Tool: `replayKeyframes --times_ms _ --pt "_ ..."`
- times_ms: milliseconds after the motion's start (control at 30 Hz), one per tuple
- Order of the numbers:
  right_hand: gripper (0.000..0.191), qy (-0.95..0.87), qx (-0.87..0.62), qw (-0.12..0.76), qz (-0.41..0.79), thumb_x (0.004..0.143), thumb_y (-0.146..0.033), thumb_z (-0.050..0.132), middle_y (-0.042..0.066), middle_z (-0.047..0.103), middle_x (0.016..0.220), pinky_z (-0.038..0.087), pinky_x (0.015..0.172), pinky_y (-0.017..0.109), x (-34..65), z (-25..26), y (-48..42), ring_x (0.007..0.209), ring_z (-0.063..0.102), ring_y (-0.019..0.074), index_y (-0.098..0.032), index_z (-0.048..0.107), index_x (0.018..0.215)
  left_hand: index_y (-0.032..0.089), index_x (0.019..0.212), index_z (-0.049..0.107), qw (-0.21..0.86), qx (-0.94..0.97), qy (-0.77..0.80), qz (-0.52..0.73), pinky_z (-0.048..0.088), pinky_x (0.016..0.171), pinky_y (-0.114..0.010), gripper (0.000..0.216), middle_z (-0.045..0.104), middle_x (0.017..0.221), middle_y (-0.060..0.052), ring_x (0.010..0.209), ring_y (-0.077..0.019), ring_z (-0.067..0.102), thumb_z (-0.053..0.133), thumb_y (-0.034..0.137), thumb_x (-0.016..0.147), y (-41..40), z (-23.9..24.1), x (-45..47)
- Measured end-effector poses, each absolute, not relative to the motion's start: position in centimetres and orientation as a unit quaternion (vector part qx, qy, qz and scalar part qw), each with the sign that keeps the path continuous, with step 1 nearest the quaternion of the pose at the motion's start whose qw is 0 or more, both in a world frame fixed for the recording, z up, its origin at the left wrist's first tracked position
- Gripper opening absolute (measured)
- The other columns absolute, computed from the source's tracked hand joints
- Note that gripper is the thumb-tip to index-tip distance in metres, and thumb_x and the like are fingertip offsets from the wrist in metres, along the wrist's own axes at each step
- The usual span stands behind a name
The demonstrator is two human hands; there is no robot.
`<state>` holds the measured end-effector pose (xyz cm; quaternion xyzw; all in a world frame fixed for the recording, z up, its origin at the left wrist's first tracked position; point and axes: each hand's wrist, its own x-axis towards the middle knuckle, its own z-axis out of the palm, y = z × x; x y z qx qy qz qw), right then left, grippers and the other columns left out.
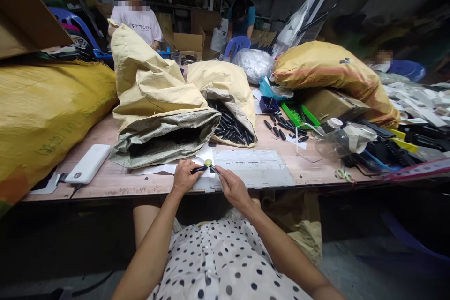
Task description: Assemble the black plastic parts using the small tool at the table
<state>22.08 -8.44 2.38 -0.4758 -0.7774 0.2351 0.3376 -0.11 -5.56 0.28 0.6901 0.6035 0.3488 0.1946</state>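
Note:
My left hand [185,177] is closed around a slim black cylindrical piece [199,168]. In my right hand [235,187] is a thin, dark, rod-like tool [214,169], its tip pointing at the black piece. Between the two lies a small round yellow-green thing [208,162]; whether it rests on the table or touches either item, I cannot tell. Both hands are above the table's front edge, beside a flat grey sheet [253,168]. Behind them gapes an open sack [151,89], dark inside, and a second sack [225,75] with many black pieces [234,126] at its mouth.
A white power bank [88,164] lies left, near a full yellow sack [45,122]. To the right are a green tray [300,115], loose black pieces [276,129], a clear plastic jug [337,140] and scissors [345,176]. A person [138,23] sits across the table.

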Motion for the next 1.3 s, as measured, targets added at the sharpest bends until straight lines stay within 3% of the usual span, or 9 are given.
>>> replayKeyframes --times_ms 133,367,533,700,967,1300 --pt "0.044 -0.779 -0.456 0.352 0.248 0.103 -0.026 0.042 0.006 0.073 0.115 0.059 0.09 0.032 21.6 2.9 -8.5 0.105 0.07 0.0201 -0.032 0.06 0.143 0.029 0.087 0.081 0.187 0.684 0.61 0.353 0.049 0.082 -0.036 0.01 0.071 0.082 -0.003 0.088 -0.0234 0.059 0.077 0.028 0.077 -5.6 0.2 0.0" --pt "0.042 -0.793 -0.467 0.295 0.257 0.1 -0.026 0.045 0.004 0.074 0.111 0.058 0.087 0.032 21.2 2.4 -8.0 0.1 0.069 0.0198 -0.032 0.063 0.138 0.029 0.084 0.08 0.192 0.685 0.617 0.336 0.049 0.083 -0.036 0.008 0.071 0.082 -0.002 0.089 -0.0235 0.059 0.077 0.027 0.076 -5.7 0.5 0.2" --pt "0.036 -0.79 -0.5 0.307 0.176 0.099 -0.025 0.049 0.005 0.073 0.112 0.055 0.091 0.03 21.5 2.8 -4.5 0.103 0.068 0.0194 -0.028 0.067 0.13 0.029 0.086 0.079 0.17 0.694 0.613 0.337 0.049 0.083 -0.036 0.011 0.071 0.083 -0.002 0.089 -0.0234 0.059 0.077 0.031 0.076 -5.7 0.4 0.1" --pt "0.028 -0.805 -0.543 0.231 0.065 0.096 -0.021 0.054 0.006 0.072 0.1 0.051 0.082 0.032 21.8 2.5 -0.5 0.095 0.063 0.0221 -0.028 0.073 0.116 0.027 0.086 0.078 0.159 0.703 0.602 0.344 0.048 0.081 -0.036 0.009 0.07 0.082 -0.002 0.085 -0.023 0.058 0.075 0.033 0.079 -5.6 0.0 -0.1" --pt "0.027 -0.817 -0.537 0.21 -0.016 0.096 -0.02 0.051 0.01 0.062 0.104 0.042 0.079 0.034 21.4 1.3 -0.1 0.096 0.052 0.0244 -0.024 0.072 0.113 0.026 0.086 0.073 0.184 0.702 0.59 0.354 0.045 0.079 -0.035 0.026 0.066 0.08 -0.003 0.083 -0.0221 0.055 0.051 0.037 0.097 -6.0 0.2 -0.4" --pt "0.022 -0.809 -0.544 0.222 -0.014 0.095 -0.022 0.053 0.009 0.062 0.102 0.042 0.08 0.033 21.1 1.2 0.0 0.094 0.051 0.0238 -0.023 0.072 0.108 0.024 0.069 0.055 0.176 0.703 0.576 0.378 0.042 0.071 -0.034 0.038 0.058 0.071 -0.004 0.074 -0.0216 0.05 0.038 0.032 0.102 -6.2 0.3 -0.6"
